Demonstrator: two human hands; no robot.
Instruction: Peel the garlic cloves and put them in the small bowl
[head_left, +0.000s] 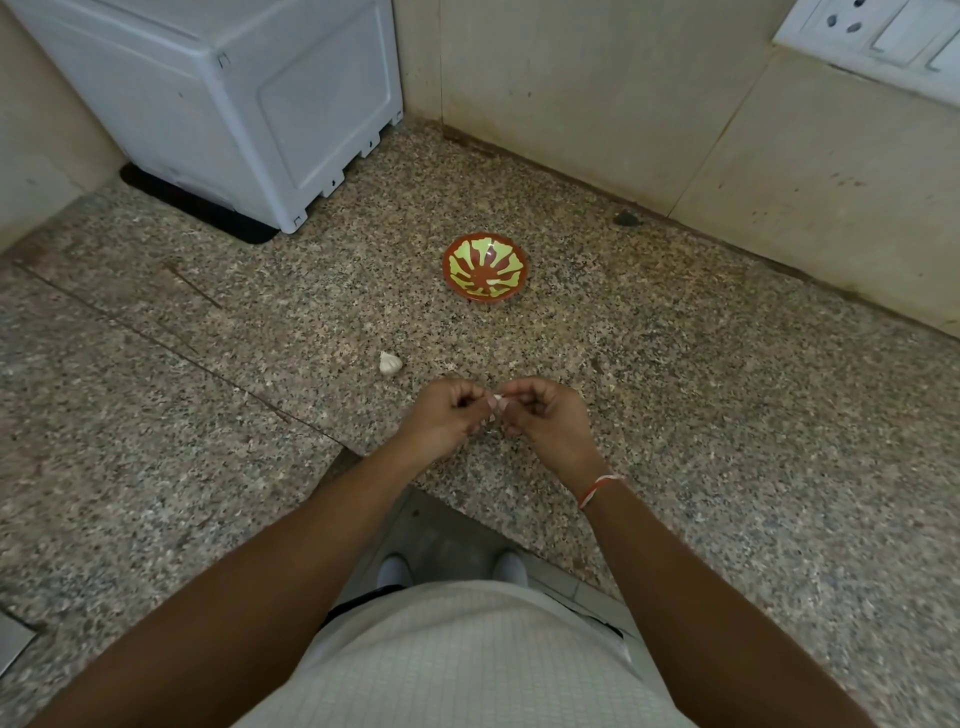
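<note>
Centrally, low in frame: garlic clove (498, 399) pinched between left hand (441, 421) and right hand (545, 423), each grip closed on it above the tabletop (727, 415); small bowl (485, 266) well apart, higher; garlic bulb (390, 362) just upper left of the hands.

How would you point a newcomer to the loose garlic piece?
Start at the white appliance in the counter's back corner. Come forward past the red-and-green bowl towards the hands. The garlic piece lies alone on the speckled counter, the only small white lump there.
</note>
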